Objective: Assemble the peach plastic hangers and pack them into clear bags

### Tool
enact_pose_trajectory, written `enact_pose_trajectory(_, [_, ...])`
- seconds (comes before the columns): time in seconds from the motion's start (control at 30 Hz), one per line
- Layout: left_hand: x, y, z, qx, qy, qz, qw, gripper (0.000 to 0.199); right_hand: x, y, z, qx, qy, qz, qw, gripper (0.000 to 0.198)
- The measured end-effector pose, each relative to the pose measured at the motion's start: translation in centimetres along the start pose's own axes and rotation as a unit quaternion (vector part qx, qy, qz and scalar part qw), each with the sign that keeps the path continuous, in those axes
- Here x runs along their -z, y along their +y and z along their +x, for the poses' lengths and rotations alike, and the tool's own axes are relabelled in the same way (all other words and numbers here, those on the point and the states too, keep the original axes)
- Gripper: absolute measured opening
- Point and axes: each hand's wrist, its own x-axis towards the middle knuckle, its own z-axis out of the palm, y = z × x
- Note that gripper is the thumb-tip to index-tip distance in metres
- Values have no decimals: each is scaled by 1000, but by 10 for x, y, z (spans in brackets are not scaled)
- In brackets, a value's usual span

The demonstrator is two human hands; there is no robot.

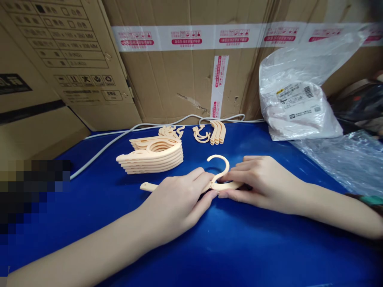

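A cream plastic clothes hanger [220, 167] lies low over the blue tabletop, its hook standing up and curling to the left. My left hand [182, 195] is closed around its left arm, whose end sticks out past the knuckles. On the other side, my right hand [254, 179] pinches the right arm close to the hook, thumb at the lower edge. Both thumbs almost meet below the joint. Behind my left hand sits a stack of matching hangers [152, 157]. Farther back are loose hooks [202, 134] and a few curved hanger arms [218, 132].
More hook pieces [170, 131] lie behind the stack. A white cable [110, 147] runs along the back of the blue table [227, 251]. Cardboard boxes [179, 79] wall off the rear and left. A white plastic bag [299, 99] and clear film [350, 159] occupy the right.
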Motion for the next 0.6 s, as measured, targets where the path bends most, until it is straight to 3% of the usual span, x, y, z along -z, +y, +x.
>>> enact_pose_trajectory(0.23, [-1, -1, 3, 3, 5, 15, 1000, 23, 4, 5, 4, -70, 11, -28, 997, 49])
enact_pose_trajectory(0.6, [-3, -4, 2, -17, 6, 53, 998, 21, 1, 6, 4, -95, 40, -116, 988, 66])
